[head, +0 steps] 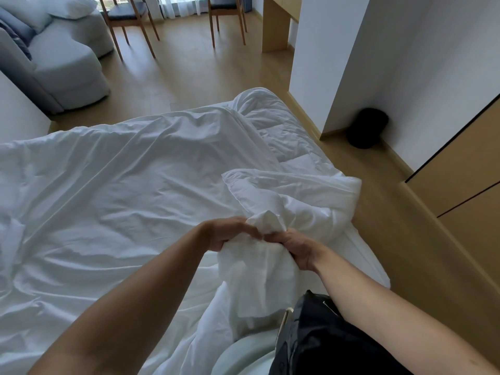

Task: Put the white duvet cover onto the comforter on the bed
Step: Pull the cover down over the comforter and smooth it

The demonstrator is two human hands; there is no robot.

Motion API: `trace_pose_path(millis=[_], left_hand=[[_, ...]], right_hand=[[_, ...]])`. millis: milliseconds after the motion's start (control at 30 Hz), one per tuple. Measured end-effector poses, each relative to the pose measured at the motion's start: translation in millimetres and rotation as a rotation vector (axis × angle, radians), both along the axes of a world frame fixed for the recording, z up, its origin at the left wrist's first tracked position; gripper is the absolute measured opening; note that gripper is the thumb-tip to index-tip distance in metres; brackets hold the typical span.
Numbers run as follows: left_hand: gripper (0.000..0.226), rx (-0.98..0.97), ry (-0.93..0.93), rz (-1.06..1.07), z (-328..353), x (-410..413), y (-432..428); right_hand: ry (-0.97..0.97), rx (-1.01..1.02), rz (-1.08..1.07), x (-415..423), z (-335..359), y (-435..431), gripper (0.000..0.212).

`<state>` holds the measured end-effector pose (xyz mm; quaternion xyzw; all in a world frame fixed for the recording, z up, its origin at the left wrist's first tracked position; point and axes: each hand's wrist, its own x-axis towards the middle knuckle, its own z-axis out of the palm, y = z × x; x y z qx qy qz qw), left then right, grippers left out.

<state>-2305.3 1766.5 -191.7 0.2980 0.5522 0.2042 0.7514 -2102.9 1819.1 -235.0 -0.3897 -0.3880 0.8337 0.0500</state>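
The white duvet cover [113, 185] lies spread and wrinkled over most of the bed. The quilted white comforter [281, 136] shows uncovered along the bed's right side and is bunched near the right edge. My left hand [228, 234] and my right hand [293, 249] are close together above the bed's near right part. Both grip one gathered corner of white fabric [266, 220] that pokes up between them, with more cloth hanging below. I cannot tell whether the comforter's corner is inside that bunch.
A grey sofa [62, 66] with pillows stands at the back left, two wooden chairs [130, 20] beyond it. A white wall corner [324, 63] and wooden wardrobe [465, 185] flank the narrow floor strip on the right. A black round object [366, 128] sits by the wall.
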Motion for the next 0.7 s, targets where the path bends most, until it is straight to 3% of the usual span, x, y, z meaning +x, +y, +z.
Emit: trace_pose_path(millis=[100,200,300,367,467,633,700], left_hand=[[0.052,-0.038,-0.106,-0.145,-2,-8,-6],[0.046,-0.047,-0.099,-0.23,0,-10,-12],[0.034,-0.033,-0.118,-0.183,0,-6,-18],[0.032,-0.026,-0.196,-0.058,-3,-3,-21],[0.037,-0.037,-0.271,0.155,-10,-2,-25],[0.038,-0.019,0.039,0.277,-18,-1,-26],[0.032,0.042,0.131,0.291,-16,4,-24]], right_hand=[[0.014,0.071,0.023,0,2,0,0.047],[-0.018,0.081,0.007,-2,1,0,0.04],[-0.024,0.067,0.028,-7,3,-1,0.037],[-0.046,0.036,0.054,-8,4,-1,0.044],[-0.052,-0.06,0.151,-5,6,0,0.073],[0.142,-0.253,0.294,6,5,-2,0.084],[0.173,-0.235,0.325,4,7,-3,0.083]])
